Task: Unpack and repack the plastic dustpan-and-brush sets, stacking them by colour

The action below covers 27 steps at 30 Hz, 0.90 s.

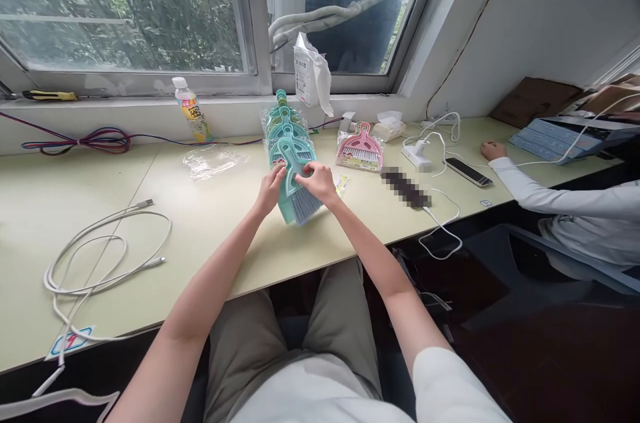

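Note:
In front of me a mint-green dustpan stands tilted over the table, with a small matching brush lying against it, its grey bristles downward. My left hand grips the left side of the dustpan. With thumb and fingers pinched, my right hand holds the brush near its handle; the exact grip is partly hidden. Right behind them is a row of several wrapped mint dustpan sets, reaching back to the wall. A pink dustpan-and-brush set in clear wrap lies to their right.
Clear plastic wrap and a drink bottle are at the back left. A white cable is coiled at left. To the right are a power adapter, a phone and another person's arm. A tissue pack stands on the sill.

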{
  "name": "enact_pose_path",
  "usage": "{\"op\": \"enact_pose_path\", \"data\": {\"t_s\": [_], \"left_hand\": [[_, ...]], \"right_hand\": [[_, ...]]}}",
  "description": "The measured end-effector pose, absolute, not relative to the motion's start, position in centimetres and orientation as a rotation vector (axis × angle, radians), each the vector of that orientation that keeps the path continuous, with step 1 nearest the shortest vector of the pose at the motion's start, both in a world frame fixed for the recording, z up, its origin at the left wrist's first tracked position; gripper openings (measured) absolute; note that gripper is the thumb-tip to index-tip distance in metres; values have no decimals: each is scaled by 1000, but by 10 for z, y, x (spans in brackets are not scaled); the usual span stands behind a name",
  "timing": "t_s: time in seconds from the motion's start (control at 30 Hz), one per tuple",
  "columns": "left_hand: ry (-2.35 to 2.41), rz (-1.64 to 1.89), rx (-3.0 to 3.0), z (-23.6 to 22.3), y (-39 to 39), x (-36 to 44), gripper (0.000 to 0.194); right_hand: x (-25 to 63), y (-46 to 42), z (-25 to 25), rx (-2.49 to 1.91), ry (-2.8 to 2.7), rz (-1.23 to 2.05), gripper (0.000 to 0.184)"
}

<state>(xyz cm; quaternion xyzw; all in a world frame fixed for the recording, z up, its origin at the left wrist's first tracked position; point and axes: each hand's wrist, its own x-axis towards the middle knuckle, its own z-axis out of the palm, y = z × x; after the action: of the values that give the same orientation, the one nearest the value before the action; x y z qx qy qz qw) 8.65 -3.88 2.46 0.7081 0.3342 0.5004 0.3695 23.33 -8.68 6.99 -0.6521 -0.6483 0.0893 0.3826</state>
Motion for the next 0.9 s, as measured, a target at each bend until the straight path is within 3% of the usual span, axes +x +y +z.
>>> {"op": "enact_pose_path", "data": {"t_s": [0.17, 0.3, 0.4, 0.57, 0.73, 0.9], "left_hand": [[1115, 1403, 1628, 28, -21, 73, 43], [1364, 1601, 1334, 37, 8, 27, 35], [1399, 1350, 1354, 43, 9, 4, 30], [1590, 904, 1573, 40, -32, -9, 36], [1882, 574, 1991, 34, -65, -28, 49], [1846, 477, 2179, 21, -72, -32, 34]], "right_hand": [[272, -111, 92, -1469, -1477, 490, 21], [319, -147, 125, -1436, -1544, 318, 32], [338, -161, 131, -1847, -1667, 60, 26], [331, -147, 88, -2440, -1836, -142, 25], [324, -126, 56, -2632, -1963, -47, 29], [333, -122, 62, -2620, -1964, -80, 30]]}}
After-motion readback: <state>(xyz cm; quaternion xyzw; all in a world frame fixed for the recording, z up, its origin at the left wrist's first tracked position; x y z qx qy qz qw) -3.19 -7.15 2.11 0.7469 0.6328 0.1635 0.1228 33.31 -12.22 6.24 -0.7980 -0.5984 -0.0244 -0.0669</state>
